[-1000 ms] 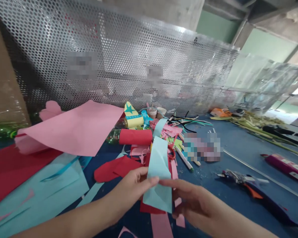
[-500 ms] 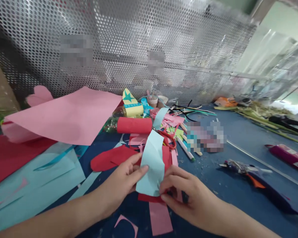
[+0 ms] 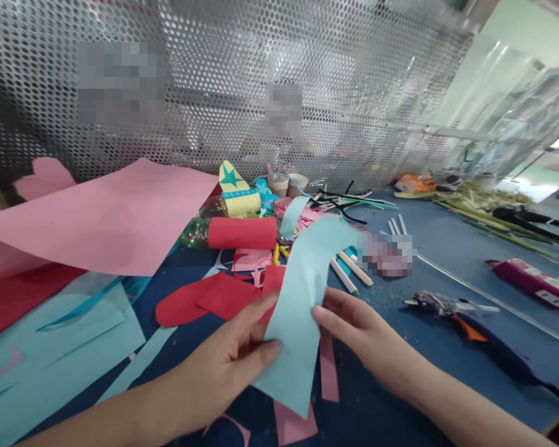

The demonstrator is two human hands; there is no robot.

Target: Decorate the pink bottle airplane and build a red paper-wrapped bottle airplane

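A long light-blue paper strip stands tilted up between my hands, its far end curling to the right. My left hand pinches its left edge, thumb on the front. On the opposite edge, my right hand grips it between thumb and fingers. Behind the strip lie red paper pieces, partly covered by it. Beyond them a plastic bottle wrapped in red paper rests on its side. Yellow scissor-like handles show just left of the strip.
A large pink sheet and light-blue sheets spread over the left. Markers lie beyond my right hand. A glue gun and a magenta tool lie on the blue table at right. A perforated metal panel stands behind.
The light-blue paper has been lifted and opened out into a longer strip. My right hand has moved up along its edge. The view has shifted slightly to the right.
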